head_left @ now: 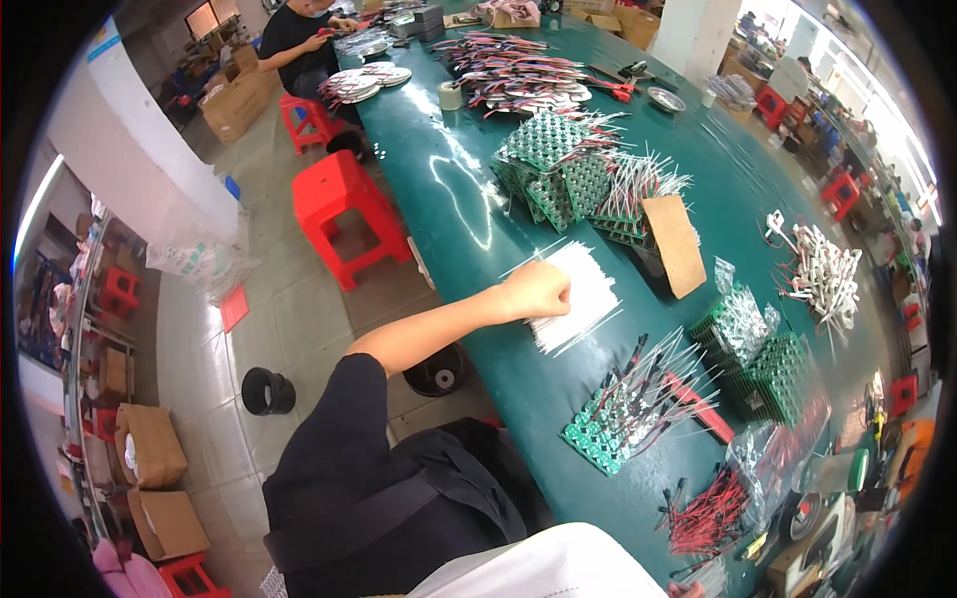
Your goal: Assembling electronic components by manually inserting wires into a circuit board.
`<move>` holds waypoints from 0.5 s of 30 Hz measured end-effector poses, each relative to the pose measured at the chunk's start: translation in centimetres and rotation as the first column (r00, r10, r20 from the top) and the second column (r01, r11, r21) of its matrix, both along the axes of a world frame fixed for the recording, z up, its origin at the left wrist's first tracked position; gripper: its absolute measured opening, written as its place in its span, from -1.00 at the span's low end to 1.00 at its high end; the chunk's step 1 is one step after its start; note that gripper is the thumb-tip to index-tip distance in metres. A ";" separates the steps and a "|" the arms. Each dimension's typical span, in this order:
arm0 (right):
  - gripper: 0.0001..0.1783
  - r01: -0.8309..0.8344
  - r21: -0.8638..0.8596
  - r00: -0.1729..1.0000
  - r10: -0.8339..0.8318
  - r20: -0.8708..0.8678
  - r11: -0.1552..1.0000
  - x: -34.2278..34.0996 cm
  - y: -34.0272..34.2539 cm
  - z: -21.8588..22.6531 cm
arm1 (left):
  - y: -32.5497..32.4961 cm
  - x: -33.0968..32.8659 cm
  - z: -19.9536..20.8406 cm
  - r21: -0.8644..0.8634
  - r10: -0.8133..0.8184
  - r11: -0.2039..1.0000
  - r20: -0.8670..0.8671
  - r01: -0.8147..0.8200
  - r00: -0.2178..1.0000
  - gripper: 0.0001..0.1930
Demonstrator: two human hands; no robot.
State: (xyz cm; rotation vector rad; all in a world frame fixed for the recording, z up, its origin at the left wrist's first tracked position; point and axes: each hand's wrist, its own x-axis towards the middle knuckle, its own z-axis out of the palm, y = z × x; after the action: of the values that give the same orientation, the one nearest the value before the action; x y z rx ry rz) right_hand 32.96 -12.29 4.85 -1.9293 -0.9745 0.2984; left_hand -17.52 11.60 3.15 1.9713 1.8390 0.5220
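My left hand (pixel 538 291), arm stretched out, is closed in a fist on a pile of thin white strips (pixel 586 289), perhaps wires or sticks. What its fingers hold is hidden. Only a sliver of my right hand (pixel 685 590) shows at the lower edge, near red wires with black ends (pixel 710 513). Its fingers cannot be made out. Between the hands lies a green circuit-board panel (pixel 596 444) with white and dark wires standing up from it. A red bar-shaped tool or strip (pixel 700 409) lies just beyond that panel.
Stacked green circuit boards (pixel 548 164) and a cardboard piece (pixel 675 244) stand farther along the green table (pixel 439 189). More boards (pixel 768 379) and white-ended wire bundles (pixel 825 271) lie to the right. Red stools (pixel 339 204) stand left. A person (pixel 299 45) works at the far end.
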 end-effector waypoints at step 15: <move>-0.91 -0.308 0.160 0.947 0.318 -0.039 0.938 -13.9 3.7 -6.1 | -5.1 1.6 -1.0 -0.182 0.156 0.983 0.916 0.036 0.370 -0.67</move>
State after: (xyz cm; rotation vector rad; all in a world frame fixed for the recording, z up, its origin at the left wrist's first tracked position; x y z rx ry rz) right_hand 19.02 -8.54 -1.30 -1.6140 -1.2265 0.4529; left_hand -15.90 6.48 2.14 1.0140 1.1015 1.1638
